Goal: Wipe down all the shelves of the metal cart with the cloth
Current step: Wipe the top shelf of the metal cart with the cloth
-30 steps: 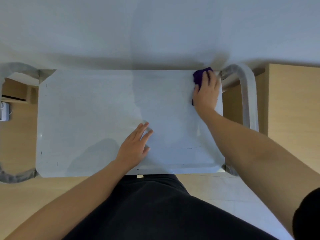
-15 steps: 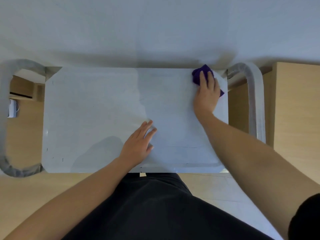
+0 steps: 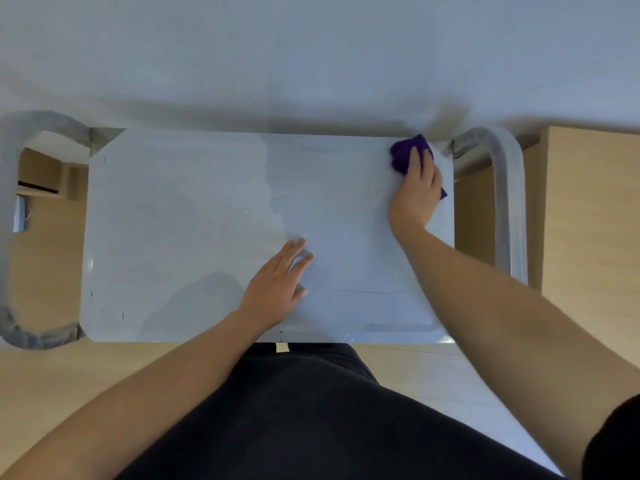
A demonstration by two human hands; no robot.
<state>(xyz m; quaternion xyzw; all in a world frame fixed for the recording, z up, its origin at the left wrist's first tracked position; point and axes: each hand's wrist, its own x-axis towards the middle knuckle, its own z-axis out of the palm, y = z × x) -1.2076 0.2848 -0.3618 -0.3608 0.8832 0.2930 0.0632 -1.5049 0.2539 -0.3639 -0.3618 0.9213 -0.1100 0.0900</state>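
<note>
- Right hand [image 3: 415, 192] presses the purple cloth [image 3: 405, 155] flat-fingered into the top shelf's [image 3: 194, 209] far right corner.
- Left hand [image 3: 277, 289] rests palm-down, fingers straight, near the shelf's front edge.

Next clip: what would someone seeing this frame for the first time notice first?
The purple cloth stands out against all the grey, bunched under the right hand at the far right corner of the metal cart's top shelf, beside the curved tubular handle. The left hand lies flat on the shelf near the middle of its near edge.
</note>
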